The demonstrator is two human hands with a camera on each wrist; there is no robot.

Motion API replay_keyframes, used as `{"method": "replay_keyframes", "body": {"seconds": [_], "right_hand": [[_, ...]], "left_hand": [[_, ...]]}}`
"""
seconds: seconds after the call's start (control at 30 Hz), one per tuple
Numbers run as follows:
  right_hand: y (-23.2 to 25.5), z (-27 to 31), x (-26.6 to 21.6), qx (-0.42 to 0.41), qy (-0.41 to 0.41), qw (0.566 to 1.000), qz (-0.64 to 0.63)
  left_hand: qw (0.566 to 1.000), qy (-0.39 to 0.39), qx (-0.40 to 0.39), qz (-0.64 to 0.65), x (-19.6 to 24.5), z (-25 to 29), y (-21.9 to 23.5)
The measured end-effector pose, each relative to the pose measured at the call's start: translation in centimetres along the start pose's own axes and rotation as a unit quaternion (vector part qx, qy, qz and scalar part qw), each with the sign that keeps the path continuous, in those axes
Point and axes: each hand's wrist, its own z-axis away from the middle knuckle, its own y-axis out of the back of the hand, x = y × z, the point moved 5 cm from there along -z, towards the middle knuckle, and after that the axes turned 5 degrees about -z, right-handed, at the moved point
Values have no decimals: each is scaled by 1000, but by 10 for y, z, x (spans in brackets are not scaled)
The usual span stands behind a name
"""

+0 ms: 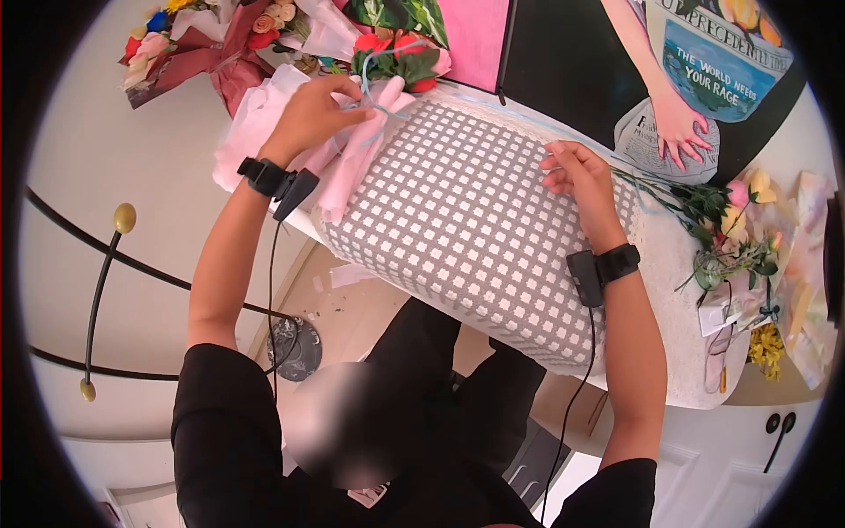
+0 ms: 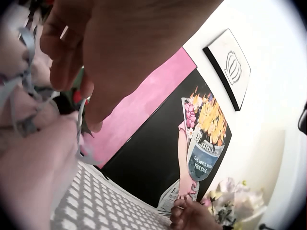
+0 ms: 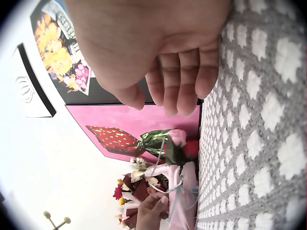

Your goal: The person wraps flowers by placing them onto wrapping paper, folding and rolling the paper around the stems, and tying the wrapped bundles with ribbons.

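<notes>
A bouquet in pink wrapping (image 1: pixel 352 163) with red flowers (image 1: pixel 422 85) lies at the table's back left, a pale blue ribbon (image 1: pixel 368 70) looped around it. Beside the ribbon is my left hand (image 1: pixel 308 119), thumb and forefinger apart; whether the fingertips touch the ribbon I cannot tell. The left wrist view shows the same hand (image 2: pixel 115 48) over the pink paper (image 2: pixel 41 163). My right hand (image 1: pixel 585 185) hovers over the grey-and-white checked cloth (image 1: pixel 475 202), fingers loosely bent. In the right wrist view its palm (image 3: pixel 158 48) holds nothing.
Another bouquet in dark red wrapping (image 1: pixel 231 66) lies at the far left. Paintings (image 1: pixel 563 79) lean along the back. Loose flowers (image 1: pixel 726 220), clear wrapping (image 1: pixel 803 282) and glasses (image 1: pixel 719 356) are at the right. A black metal stand (image 1: pixel 101 282) rises at the left.
</notes>
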Motion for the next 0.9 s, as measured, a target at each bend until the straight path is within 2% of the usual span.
{"method": "replay_keyframes", "body": {"seconds": [0.07, 0.13, 0.2, 0.27, 0.33, 0.37, 0.43, 0.53, 0.6, 0.8, 0.87, 0.9], "right_hand": [[0, 1, -2, -2, 1, 1000, -4], [-1, 2, 0, -10, -3, 1000, -9], [1, 0, 3, 0, -3, 1000, -7], [0, -2, 6, -14, -6, 1000, -7], [0, -3, 8, -4, -7, 1000, 11], [-1, -2, 6, -10, 1, 1000, 9], [0, -3, 9, -13, -3, 1000, 6], [-1, -4, 9, -11, -7, 1000, 8], [-1, -4, 10, -13, -8, 1000, 17], [0, -5, 13, -16, -8, 999, 28], [-1, -6, 13, -24, 0, 999, 24], [-1, -5, 13, -31, 7, 999, 21]], "left_hand": [[989, 0, 94, -118, -1, 14, 25], [982, 22, 113, -149, -12, 31, 47], [980, 18, 170, -105, -47, 47, 77], [966, 44, 195, -161, -94, 66, 106], [948, 190, 180, -184, -144, 94, 126], [945, 197, 182, -187, -155, 107, 132], [909, 384, 131, -95, -181, 138, 133], [892, 434, 120, -34, -197, 162, 122], [889, 437, 136, -8, -202, 166, 114], [893, 437, 107, 24, -210, 156, 91], [895, 427, 127, 23, -218, 155, 89], [902, 399, 162, 8, -216, 154, 91]]}}
